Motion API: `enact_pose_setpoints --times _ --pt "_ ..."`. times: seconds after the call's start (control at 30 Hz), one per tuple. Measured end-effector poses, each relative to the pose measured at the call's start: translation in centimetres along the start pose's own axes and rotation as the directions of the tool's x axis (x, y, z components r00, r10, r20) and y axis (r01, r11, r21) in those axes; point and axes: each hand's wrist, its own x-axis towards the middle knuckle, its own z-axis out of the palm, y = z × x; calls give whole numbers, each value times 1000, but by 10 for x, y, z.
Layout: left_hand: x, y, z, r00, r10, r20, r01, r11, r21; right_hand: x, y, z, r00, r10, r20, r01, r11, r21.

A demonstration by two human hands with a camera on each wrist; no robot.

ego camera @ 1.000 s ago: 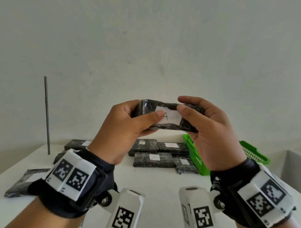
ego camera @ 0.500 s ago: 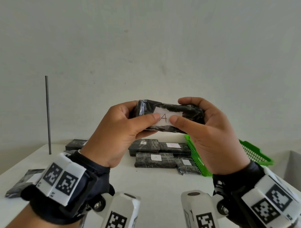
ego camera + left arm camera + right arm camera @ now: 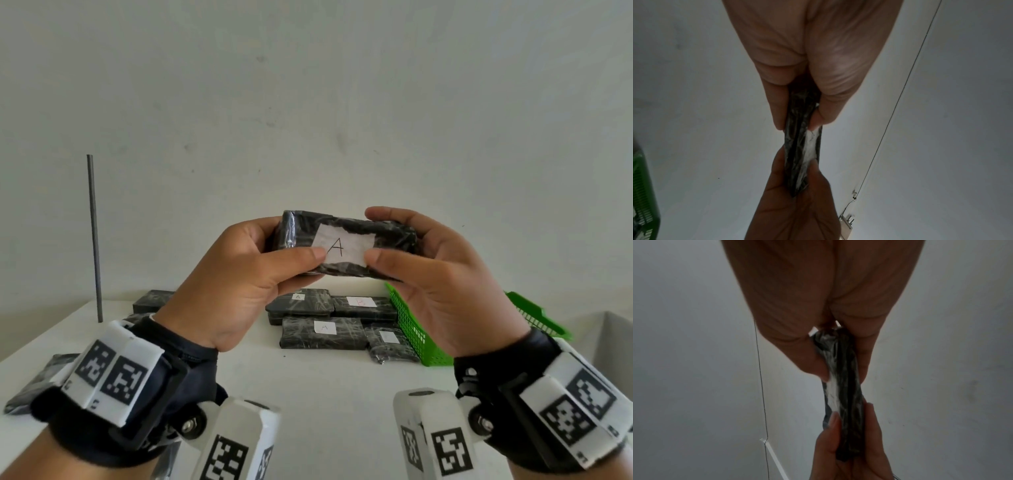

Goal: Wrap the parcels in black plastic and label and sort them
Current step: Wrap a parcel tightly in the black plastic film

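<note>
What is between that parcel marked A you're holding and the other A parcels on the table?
Nothing visible: the held parcel, gripped by the left hand and right hand, hangs in open air above the A parcel.

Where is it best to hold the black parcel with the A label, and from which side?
Probably by its two short ends, from left and right, as the left hand and right hand grip the parcel now: it is long and flat, and this leaves the label visible.

parcel (image 3: 390, 233) black | label (image 3: 342, 248) white | basket (image 3: 411, 329) green
</note>
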Motion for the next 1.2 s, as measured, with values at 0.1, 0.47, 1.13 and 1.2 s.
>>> enact_pose_setpoints --times 0.1,0.47,1.13,1.2 --pt "1 1 -4 999 -31 -19 30 998 -59 0 -2 -3 1000 26 14 -27 995 97" --pt "1 2 -9 986 -164 31 166 981 -102 -2 -7 -9 997 1 83 9 993 -117" --pt "-2 -27 1 998 -2 -66 4 1000 28 -8 12 10 993 70 -90 -75 996 -57" --pt "-2 -23 2 999 -7 -36 9 999 43 -9 13 12 993 48 -106 -51 998 -27"
